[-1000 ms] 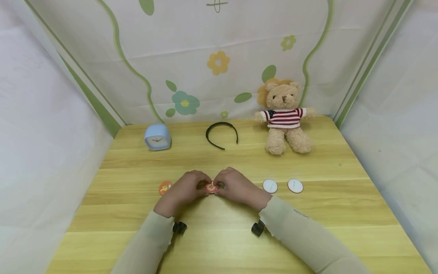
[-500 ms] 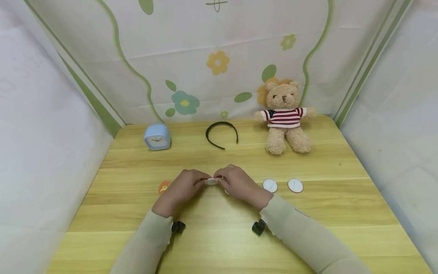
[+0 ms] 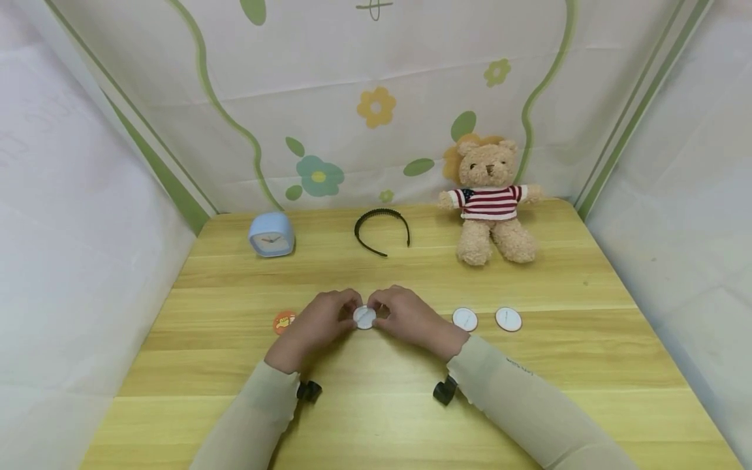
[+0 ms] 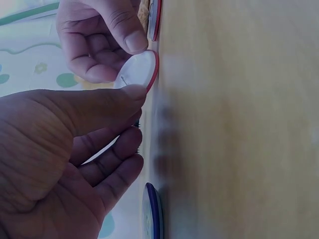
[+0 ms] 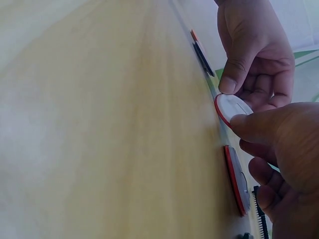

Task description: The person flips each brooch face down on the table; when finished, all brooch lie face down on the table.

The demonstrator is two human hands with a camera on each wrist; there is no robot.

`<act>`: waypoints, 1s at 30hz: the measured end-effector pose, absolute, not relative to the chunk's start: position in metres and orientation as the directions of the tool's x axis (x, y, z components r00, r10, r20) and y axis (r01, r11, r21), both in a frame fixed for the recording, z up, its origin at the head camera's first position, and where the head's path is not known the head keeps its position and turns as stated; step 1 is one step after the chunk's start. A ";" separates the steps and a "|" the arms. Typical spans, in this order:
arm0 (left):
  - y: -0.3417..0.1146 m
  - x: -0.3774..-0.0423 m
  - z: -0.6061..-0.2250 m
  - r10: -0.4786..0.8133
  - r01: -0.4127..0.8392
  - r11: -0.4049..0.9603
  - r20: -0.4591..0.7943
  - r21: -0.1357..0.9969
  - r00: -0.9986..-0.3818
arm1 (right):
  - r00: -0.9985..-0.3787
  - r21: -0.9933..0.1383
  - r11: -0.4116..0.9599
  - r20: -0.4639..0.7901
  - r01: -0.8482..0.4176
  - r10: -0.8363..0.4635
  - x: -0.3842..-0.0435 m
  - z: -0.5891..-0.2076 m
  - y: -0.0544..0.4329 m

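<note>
At the centre of the head view, the round badge (image 3: 364, 317) is presenting a smooth white, plastic-looking back with a thin, metal-looking pin (image 4: 124, 80) and a smooth red rim (image 4: 156, 67). The tabletop (image 3: 364, 424) is showing wood grain under a smooth, faintly glossy finish. At upper centre, the backdrop (image 3: 294, 65) is hanging as matt, lightly creased cloth. At mid-left, the clock (image 3: 271, 225) is displaying smooth, matt blue plastic. The headband (image 3: 380, 212) is appearing as black plastic. At right of centre, the bear (image 3: 490, 158) is exhibiting rough, fuzzy plush and wearing a striped cloth shirt (image 3: 490, 205).
</note>
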State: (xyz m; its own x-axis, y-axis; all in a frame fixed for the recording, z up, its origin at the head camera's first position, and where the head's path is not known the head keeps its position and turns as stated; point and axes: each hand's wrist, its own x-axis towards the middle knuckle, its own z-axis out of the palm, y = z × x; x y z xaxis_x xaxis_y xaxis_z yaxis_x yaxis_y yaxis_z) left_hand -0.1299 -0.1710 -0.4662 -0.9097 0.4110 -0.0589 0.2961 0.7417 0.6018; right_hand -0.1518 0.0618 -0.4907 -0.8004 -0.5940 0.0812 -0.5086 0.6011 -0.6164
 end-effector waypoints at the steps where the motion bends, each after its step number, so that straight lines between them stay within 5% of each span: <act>1: -0.171 -0.130 -0.466 0.415 0.296 0.740 -0.064 0.604 -0.908 | -0.797 -0.612 0.602 0.076 -0.512 -0.599 -0.152 -0.491 0.062; 21: -0.171 -0.129 -0.466 0.478 0.354 0.742 -0.078 0.569 -0.875 | -0.691 -0.533 0.540 0.122 -0.652 -0.713 -0.152 -0.494 0.067; 30: -0.187 -0.125 -0.467 0.446 0.317 0.742 -0.083 0.590 -0.891 | -0.694 -0.518 0.555 0.108 -0.650 -0.712 -0.152 -0.495 0.068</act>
State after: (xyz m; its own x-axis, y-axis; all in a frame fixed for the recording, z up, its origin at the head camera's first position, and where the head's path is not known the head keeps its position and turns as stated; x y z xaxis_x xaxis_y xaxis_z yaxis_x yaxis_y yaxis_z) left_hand -0.1253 -0.1873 -0.4675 -0.8910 0.4464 -0.0828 0.3172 0.7425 0.5900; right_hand -0.1524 0.0680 -0.4950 -0.6942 -0.7116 0.1082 -0.6502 0.5554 -0.5185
